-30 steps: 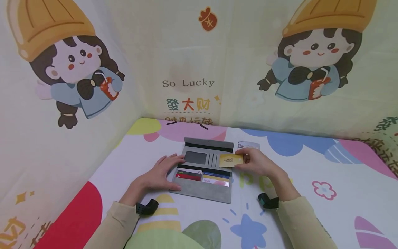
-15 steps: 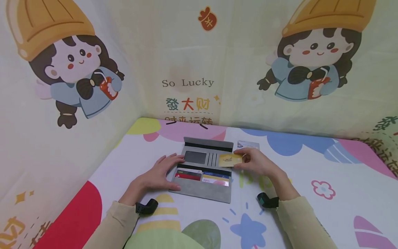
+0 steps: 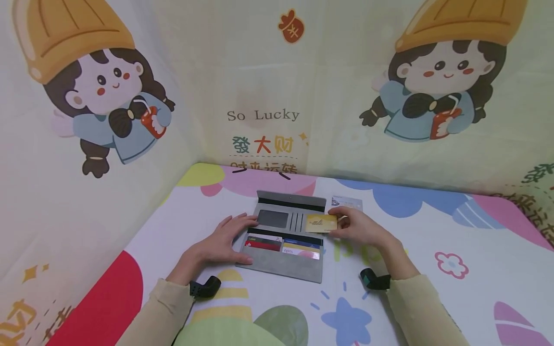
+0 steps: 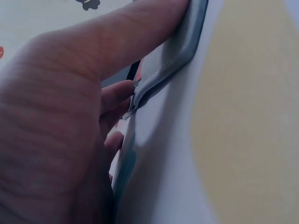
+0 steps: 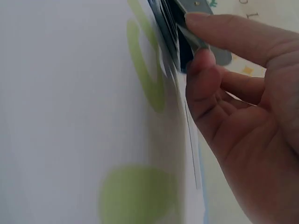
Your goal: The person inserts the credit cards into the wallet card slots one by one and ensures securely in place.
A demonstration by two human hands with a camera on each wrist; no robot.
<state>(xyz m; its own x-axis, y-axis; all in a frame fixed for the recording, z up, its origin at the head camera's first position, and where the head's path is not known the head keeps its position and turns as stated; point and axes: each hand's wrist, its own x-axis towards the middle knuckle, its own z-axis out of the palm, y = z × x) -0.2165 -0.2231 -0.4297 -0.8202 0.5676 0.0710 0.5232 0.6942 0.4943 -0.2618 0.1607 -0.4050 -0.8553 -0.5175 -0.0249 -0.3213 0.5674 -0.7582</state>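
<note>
An unfolded grey wallet (image 3: 281,269) lies on the table, tilted slightly in the head view. My left hand (image 3: 218,242) spans its left edge, thumb pressing on the lower panel and the other fingers extended along the upper left side. In the left wrist view that thumb (image 4: 135,35) lies over the stitched corner. My right hand (image 3: 361,228) pinches a gold card (image 3: 321,223) by its right end, between thumb and fingers. The card overlaps the upper panel's right side, beside its slots. Lower pockets hold several cards, among them a red one (image 3: 262,246) and a white-pink one (image 3: 300,252).
Another pale card (image 3: 348,202) lies behind the right hand, partly covered by it. A colourful printed cloth (image 3: 398,298) covers the table. Patterned cloth walls (image 3: 333,110) rise at the back and left. Each wrist carries a black camera (image 3: 375,279).
Almost nothing differs. The gold card stays over the wallet's upper right side in the right hand, shifting only very slightly; the left hand stays put on the wallet.
</note>
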